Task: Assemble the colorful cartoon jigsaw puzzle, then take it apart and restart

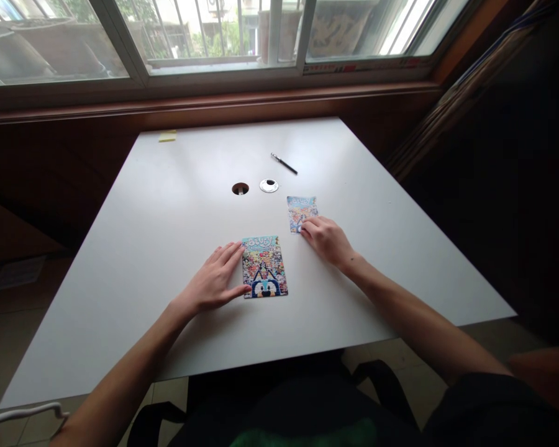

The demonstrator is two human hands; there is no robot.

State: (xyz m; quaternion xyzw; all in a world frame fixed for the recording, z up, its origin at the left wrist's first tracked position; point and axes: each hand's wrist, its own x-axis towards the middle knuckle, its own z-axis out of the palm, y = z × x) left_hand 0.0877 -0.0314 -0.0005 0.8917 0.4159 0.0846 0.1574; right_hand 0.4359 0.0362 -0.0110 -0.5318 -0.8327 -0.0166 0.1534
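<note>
A colourful cartoon picture card [265,267] lies flat on the white table [168,248] in front of me. My left hand [214,282] rests open beside it, fingers stretched along its left edge and thumb at its lower left corner. A smaller card [300,210] with the same kind of picture lies further back and to the right. My right hand [326,239] lies on that card's lower right corner with the fingers curled, fingertips touching it.
A black pen [284,164] lies toward the back of the table. A round cable hole [240,189] and its white cap [269,185] sit mid-table. A yellow sticky note pad [167,136] is at the far left corner. A window and wooden sill run behind.
</note>
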